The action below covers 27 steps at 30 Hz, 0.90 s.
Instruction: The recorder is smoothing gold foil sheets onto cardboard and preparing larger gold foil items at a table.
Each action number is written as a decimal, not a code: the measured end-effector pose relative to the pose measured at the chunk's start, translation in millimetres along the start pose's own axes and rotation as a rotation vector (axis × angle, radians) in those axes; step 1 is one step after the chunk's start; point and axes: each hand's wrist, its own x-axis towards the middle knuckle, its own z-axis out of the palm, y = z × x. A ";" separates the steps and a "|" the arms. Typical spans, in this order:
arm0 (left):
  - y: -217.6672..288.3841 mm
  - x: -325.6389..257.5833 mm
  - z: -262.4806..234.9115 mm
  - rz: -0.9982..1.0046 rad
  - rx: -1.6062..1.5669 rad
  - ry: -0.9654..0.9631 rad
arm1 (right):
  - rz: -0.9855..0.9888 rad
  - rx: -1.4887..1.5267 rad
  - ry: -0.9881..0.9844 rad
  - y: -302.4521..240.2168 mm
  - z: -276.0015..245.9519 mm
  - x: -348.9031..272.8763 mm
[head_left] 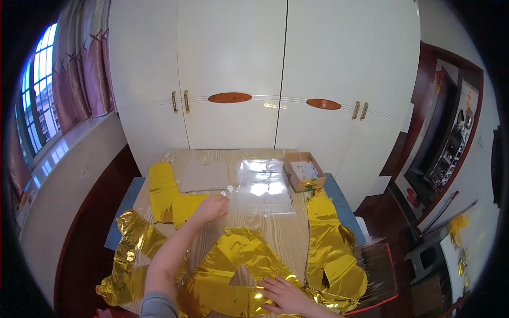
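Note:
A flat gold foil letter balloon (241,252), shaped like an A with a triangular gap, lies before me on the wood-grain table. My right hand (286,295) rests on its lower right part with fingers spread. Farther off to the left, my left hand (211,209) is on the table with its fingers curled together. A small white piece (224,194) shows at its fingertips; what the fingers hold is not clear. Beside that hand lies an L-shaped gold foil balloon (163,191). Another crumpled gold foil balloon (129,249) is left of my left forearm.
More gold foil balloons (324,238) lie along the right side. An open cardboard box (305,172) stands at the back right. A clear plastic sheet (265,199) and a pale flat board (204,177) lie at the back. White cabinets (230,53) rise behind the table (212,244).

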 end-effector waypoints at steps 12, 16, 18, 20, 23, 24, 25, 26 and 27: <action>94.5 -40.4 -20.7 0.054 -0.163 0.034 | -0.021 -0.029 0.053 11.6 6.8 3.2; 148.2 -98.8 -40.8 0.116 -0.145 -0.354 | 0.182 0.000 0.035 35.9 -37.9 -1.4; 153.5 -125.6 -39.3 0.116 -0.102 -0.444 | 0.326 0.026 0.187 45.9 -65.5 -14.2; 155.0 -136.7 -36.3 0.121 -0.048 -0.482 | 0.565 -0.141 0.141 67.4 -71.7 -42.9; 147.0 -133.5 -28.8 0.146 -0.020 -0.414 | 0.595 -0.272 0.100 84.9 -60.9 -82.0; 143.0 -131.7 -29.0 0.145 -0.018 -0.411 | 0.605 -0.257 0.089 85.6 -57.0 -87.4; 138.6 -128.8 -29.1 0.143 -0.017 -0.409 | 0.616 -0.242 0.078 85.4 -53.5 -92.2; 134.8 -126.1 -28.0 0.142 -0.016 -0.406 | 0.626 -0.227 0.066 85.3 -50.7 -96.4; 130.5 -124.4 -27.5 0.139 -0.001 -0.404 | 0.628 -0.218 0.088 85.7 -47.7 -98.1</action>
